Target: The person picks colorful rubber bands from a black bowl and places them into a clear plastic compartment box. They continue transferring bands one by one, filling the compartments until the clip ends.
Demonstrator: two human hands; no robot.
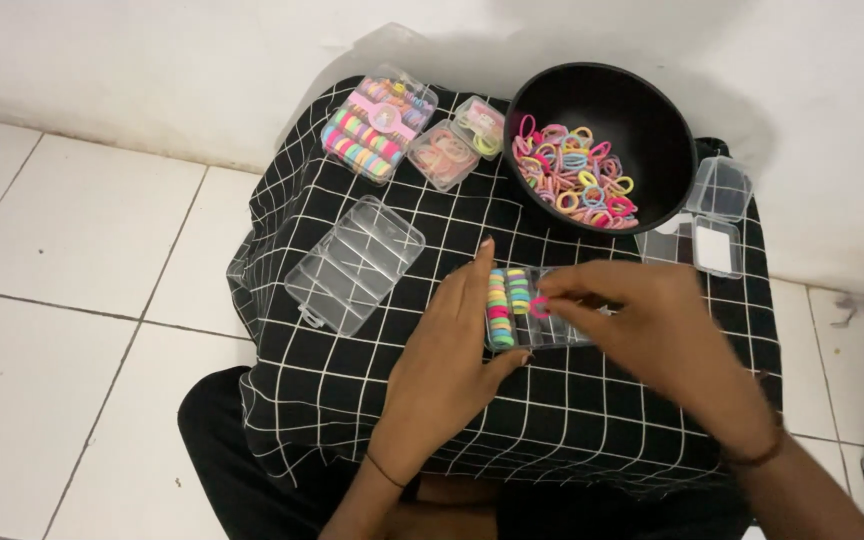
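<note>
While the left hand (452,345) lies flat with fingers pressed together against the near left edge of a clear compartment box (527,308), steadying it on the desk (352,400), the right hand (652,325) pinches a pink hair tie (540,306) between thumb and fingertips. That tie hangs just over the box, beside the rows of coloured ties already stacked in its left-hand compartments. The box's long axis runs left to right across the checked black cloth, and the right hand reaches it from the right side, so it is the nearer hand to the unfilled compartments. Farther back, to the right, a black bowl (602,145) holds a heap of loose hair ties. An empty clear organiser (355,263) lies to the left, and a filled box of ties (377,125) with two small cases sits at the far edge near the wall.
</note>
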